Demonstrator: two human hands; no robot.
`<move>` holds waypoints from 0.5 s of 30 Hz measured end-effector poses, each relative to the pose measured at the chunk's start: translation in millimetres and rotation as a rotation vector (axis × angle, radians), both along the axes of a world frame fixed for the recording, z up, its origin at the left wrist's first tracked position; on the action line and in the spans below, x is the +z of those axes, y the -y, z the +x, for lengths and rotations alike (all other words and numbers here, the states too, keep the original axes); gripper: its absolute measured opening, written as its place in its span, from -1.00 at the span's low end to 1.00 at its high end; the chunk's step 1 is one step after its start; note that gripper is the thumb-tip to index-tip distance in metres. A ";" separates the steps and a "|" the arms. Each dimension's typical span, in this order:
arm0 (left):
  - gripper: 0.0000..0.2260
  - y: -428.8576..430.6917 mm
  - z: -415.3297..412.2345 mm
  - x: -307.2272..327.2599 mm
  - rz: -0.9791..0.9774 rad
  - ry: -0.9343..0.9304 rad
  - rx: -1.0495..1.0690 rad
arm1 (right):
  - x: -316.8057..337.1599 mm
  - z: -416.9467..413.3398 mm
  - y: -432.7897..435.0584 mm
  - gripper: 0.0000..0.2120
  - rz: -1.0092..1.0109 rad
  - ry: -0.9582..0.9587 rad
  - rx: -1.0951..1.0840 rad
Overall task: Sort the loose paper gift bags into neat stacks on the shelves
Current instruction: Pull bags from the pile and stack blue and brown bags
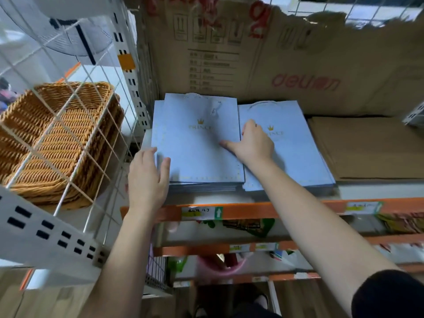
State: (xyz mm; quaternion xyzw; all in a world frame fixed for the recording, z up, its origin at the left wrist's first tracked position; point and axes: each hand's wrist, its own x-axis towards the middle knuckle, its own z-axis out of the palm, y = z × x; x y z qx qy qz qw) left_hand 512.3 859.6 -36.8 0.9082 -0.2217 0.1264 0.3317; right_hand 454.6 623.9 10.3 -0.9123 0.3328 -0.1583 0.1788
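Note:
Two stacks of flat pale blue gift bags with a gold crown print lie side by side on the shelf. The left stack [195,138] has a white cord handle on its top bag. The right stack [293,148] touches it. My left hand [146,177] presses flat against the left stack's near left corner, fingers apart. My right hand [251,143] rests on the seam between both stacks, thumb on the left stack, fingers curled over its right edge.
A stack of flat brown paper bags [371,148] lies right of the blue ones. A torn cardboard box [252,49] stands behind. The shelf's orange front rail [252,210] carries price labels. A wicker basket [57,143] sits behind a white wire grid on the left.

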 end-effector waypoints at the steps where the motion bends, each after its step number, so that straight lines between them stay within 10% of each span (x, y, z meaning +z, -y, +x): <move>1: -0.63 3.8 -2.1 1.0 0.026 0.034 -0.013 | 1.3 -3.3 0.8 -0.41 0.006 0.021 0.020; 15: -0.63 218.9 -113.2 20.0 0.155 0.171 -0.447 | -7.1 -203.3 139.3 -0.72 0.004 0.166 -0.021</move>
